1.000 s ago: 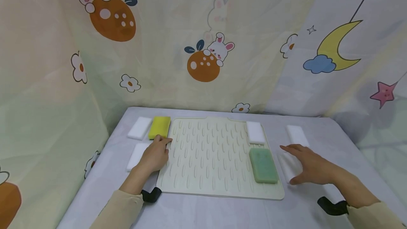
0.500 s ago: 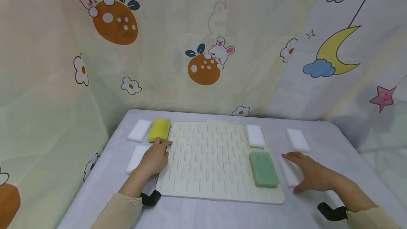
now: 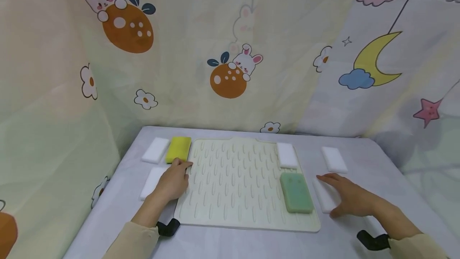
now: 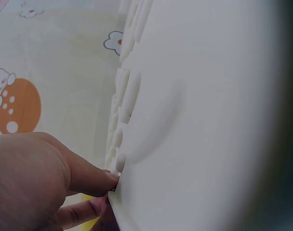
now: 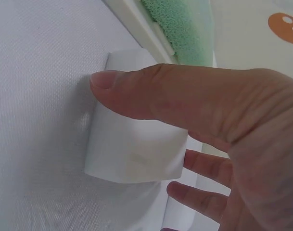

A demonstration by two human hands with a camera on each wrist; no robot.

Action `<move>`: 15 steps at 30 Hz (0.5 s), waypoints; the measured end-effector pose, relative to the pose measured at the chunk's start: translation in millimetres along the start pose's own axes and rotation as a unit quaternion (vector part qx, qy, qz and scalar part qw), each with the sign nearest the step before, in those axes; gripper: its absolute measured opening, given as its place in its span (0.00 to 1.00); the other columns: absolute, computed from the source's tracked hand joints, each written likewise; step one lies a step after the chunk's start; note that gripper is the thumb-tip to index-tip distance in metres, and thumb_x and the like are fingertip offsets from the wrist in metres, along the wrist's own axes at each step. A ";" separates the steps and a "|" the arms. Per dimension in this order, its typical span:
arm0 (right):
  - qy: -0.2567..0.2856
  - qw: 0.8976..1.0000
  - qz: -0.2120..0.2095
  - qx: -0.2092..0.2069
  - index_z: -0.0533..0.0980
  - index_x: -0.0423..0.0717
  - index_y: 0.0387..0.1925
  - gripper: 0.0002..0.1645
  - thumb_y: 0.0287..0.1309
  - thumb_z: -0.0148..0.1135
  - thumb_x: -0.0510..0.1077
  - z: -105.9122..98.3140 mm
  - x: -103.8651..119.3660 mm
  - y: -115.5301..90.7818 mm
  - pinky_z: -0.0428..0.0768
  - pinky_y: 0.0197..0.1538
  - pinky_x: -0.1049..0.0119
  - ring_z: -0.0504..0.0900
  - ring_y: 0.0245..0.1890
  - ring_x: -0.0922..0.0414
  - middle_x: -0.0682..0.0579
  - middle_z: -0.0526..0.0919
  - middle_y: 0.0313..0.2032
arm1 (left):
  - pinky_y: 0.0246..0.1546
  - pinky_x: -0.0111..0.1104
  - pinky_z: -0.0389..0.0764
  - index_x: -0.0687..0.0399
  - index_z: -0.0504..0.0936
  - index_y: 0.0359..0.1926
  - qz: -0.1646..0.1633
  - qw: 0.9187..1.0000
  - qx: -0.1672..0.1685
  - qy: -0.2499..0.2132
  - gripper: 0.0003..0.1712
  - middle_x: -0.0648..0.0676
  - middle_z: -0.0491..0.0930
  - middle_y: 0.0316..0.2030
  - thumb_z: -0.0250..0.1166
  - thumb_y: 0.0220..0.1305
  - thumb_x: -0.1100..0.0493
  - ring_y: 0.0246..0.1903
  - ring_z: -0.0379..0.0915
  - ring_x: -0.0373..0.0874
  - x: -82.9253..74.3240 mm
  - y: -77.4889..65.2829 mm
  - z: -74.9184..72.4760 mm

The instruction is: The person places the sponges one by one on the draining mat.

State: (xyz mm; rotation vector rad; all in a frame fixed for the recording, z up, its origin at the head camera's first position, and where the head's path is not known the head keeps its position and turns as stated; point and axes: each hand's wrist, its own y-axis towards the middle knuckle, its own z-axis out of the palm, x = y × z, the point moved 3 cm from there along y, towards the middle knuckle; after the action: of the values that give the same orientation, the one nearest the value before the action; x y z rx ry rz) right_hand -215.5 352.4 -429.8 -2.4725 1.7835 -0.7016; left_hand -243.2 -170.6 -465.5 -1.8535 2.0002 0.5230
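With left hand (image 3: 174,181), pinching the left edge of the ribbed drying mat (image 3: 237,189), apparently steadying it rightward of that pinch. With right hand (image 3: 353,197) spread wide, spanning a white sponge block (image 5: 132,154). Probably calls next for narrowing that span around the white sponge block.

We see a cream, rubbery-looking rectangular mat (image 3: 233,189) with raised oblong ridges | flat on the white cloth-covered table (image 3: 251,246), left edge pinched | we see a white, foam-like rectangular block (image 3: 324,196) (partly hidden from us) | flat, just beside the mat's right edge, apart
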 end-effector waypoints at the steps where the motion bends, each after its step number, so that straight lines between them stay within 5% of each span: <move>1: 0.000 1.000 -0.001 0.000 0.64 0.43 0.76 0.69 0.31 0.89 0.53 0.6 0.2 -0.3 0.72 0.62 0.30 0.65 0.69 0.28 0.32 0.63 0.73 | 0.46 0.45 0.80 0.58 0.76 0.69 0.000 1.000 0.000 0.000 0.26 0.62 0.72 0.60 0.58 0.72 0.66 0.47 0.79 0.53 0.0 -0.5 0.1; 15: -0.009 1.000 -0.005 -0.013 0.65 0.42 0.75 0.68 0.31 0.89 0.55 -3.6 3.2 -1.7 0.72 0.62 0.30 0.66 0.69 0.30 0.32 0.65 0.72 | 0.45 0.45 0.81 0.59 0.77 0.69 0.004 1.000 -0.007 0.003 0.26 0.62 0.72 0.60 0.58 0.71 0.66 0.46 0.79 0.52 0.1 -0.3 0.4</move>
State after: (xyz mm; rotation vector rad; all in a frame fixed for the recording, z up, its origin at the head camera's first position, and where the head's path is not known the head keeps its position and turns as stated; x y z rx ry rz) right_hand -214.5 351.0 -425.0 -2.4974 1.7866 -0.6598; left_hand -242.9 -170.5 -465.9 -1.8595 2.0136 0.5356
